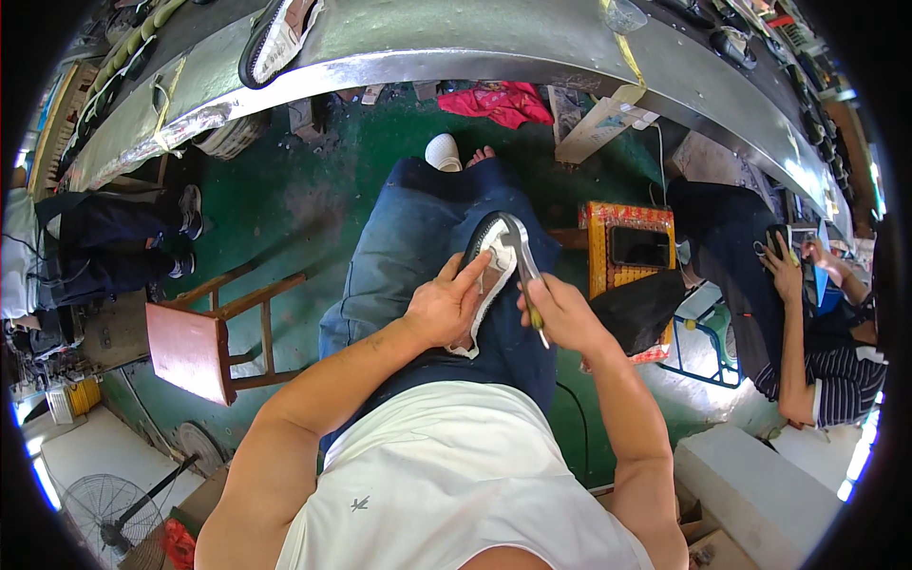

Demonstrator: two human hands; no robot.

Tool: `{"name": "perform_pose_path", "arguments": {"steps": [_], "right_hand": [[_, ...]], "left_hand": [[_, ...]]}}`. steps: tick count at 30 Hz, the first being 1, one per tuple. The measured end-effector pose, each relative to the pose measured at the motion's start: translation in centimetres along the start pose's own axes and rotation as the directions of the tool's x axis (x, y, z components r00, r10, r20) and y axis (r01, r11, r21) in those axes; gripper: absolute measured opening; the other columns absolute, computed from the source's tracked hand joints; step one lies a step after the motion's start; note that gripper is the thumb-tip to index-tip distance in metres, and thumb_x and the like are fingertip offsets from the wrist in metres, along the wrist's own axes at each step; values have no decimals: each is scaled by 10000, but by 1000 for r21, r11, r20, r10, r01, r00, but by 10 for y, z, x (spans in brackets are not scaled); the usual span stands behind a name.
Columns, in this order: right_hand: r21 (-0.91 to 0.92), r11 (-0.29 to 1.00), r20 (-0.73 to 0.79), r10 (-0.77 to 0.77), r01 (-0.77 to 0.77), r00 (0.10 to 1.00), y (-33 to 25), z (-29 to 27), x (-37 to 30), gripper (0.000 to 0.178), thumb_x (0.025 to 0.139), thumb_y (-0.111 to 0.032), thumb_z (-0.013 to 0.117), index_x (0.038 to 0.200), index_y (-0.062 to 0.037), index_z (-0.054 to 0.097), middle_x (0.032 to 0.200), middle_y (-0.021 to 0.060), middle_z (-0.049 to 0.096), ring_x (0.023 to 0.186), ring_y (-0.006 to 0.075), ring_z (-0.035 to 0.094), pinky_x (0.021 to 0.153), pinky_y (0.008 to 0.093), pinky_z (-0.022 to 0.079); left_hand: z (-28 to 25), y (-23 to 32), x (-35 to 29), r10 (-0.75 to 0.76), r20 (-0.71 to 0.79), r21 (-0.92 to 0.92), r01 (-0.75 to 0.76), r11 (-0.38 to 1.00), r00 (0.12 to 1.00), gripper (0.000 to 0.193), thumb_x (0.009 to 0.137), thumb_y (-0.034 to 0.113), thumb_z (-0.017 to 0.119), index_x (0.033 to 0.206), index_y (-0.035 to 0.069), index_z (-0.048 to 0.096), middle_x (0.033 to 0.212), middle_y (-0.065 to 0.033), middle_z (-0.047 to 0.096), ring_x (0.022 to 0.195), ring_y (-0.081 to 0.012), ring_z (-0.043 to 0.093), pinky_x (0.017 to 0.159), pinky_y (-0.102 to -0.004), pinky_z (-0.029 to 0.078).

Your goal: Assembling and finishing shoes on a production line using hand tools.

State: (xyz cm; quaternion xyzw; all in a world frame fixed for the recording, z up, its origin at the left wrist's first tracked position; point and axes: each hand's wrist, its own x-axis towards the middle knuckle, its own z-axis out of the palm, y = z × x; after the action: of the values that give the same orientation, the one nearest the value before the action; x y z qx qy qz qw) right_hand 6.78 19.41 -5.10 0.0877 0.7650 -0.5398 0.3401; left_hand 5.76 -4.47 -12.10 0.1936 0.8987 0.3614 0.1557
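A half-made shoe lies across my lap with its toe pointing away from me. It has a black rim and a white and tan upper. My left hand is closed on its left side, fingers reaching over the upper. In my right hand is a pair of metal pincers, held closed by its handles, one of them partly yellow-green. The curved head of the tool rests at the shoe's toe; whether its jaws grip the material cannot be made out.
A metal-topped bench runs across the front, with another unfinished shoe on it. At left stands a wooden stool. On my right, a phone lies on an orange stand, beside a seated co-worker. Another person's legs show far left.
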Motion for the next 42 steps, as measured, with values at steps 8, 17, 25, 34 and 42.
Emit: {"name": "perform_pose_path", "arguments": {"steps": [8,17,25,34,42], "right_hand": [[-278,930,-33,-261,242,965,-12,11,25,472,1073,-374,428,906,33,600,764,160,667,647,277,674,658,399,533],[-552,818,19,-182,162,983,-5,22,16,493,1070,-391,411,952,60,573,896,297,666,903,481,639,799,546,478],[-504,797,-91,-431,331,898,-9,28,-17,398,1044,-379,488,974,3,575,913,258,670,914,466,642,797,543,495],[-366,913,-251,-281,178,926,-14,-28,-13,374,1006,-400,541,1030,-36,620,836,188,697,836,427,674,742,480,524],[-687,720,-628,-655,97,419,-80,-212,32,416,967,-317,639,1195,28,592,1048,264,659,984,444,638,859,469,502]], "left_hand": [[12,-6,-14,-46,-80,-57,41,998,996,695,1012,309,501,1594,98,185,1466,-321,453,1098,-486,636,913,-497,541],[16,-13,-17,-151,67,-339,165,926,986,836,1001,309,562,1592,-12,65,1517,-308,396,1338,-403,494,1094,-410,410],[-8,-24,-31,19,452,-620,299,725,892,976,1019,192,571,1592,140,-216,1638,-263,173,1513,-304,235,1205,-332,211],[-19,-41,-38,-22,171,-737,143,661,985,759,1007,117,586,1610,6,139,1576,-177,384,1437,-241,382,1181,-324,285],[-195,22,49,41,-9,-955,-21,295,999,736,992,123,612,1604,27,216,1534,-138,450,1380,-234,467,1164,-385,353]]}}
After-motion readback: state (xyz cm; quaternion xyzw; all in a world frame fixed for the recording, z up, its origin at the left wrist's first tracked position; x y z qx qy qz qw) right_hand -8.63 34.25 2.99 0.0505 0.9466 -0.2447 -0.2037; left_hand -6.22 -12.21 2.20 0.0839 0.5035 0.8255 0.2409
